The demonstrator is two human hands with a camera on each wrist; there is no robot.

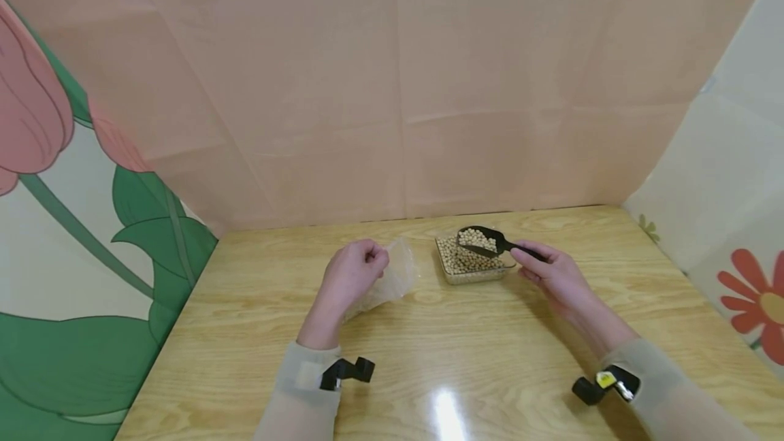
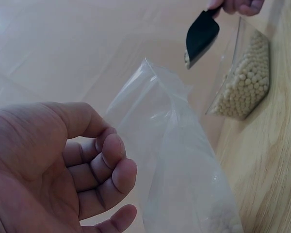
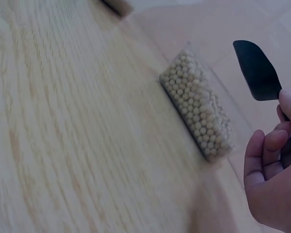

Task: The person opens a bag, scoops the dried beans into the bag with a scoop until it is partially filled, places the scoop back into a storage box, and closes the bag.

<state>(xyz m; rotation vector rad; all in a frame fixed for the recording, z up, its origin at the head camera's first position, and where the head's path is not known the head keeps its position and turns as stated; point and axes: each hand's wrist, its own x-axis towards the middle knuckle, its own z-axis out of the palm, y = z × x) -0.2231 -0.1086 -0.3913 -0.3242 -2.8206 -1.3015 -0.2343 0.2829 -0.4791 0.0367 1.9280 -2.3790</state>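
A clear plastic bag (image 1: 399, 272) is pinched at its rim by my left hand (image 1: 354, 274), between thumb and curled forefinger. Its mouth spreads out to the right, and in the left wrist view a few pale round beans (image 2: 225, 219) show at the bottom of the bag. My right hand (image 1: 556, 276) grips the handle of a black scoop (image 1: 499, 243), which carries a heap of the same beans (image 1: 474, 238). In the head view the scoop overlaps a clear rectangular container (image 1: 468, 278) full of beans. The right wrist view shows the scoop's dark underside (image 3: 258, 73) above the container's level.
Everything stands on a wood-grain table (image 1: 392, 373). A pinkish sheet (image 1: 392, 101) hangs behind its far edge. Patterned walls with a tulip (image 1: 30, 87) and a red flower (image 1: 744, 274) flank the table. Each wrist wears a strapped black camera mount (image 1: 346, 371).
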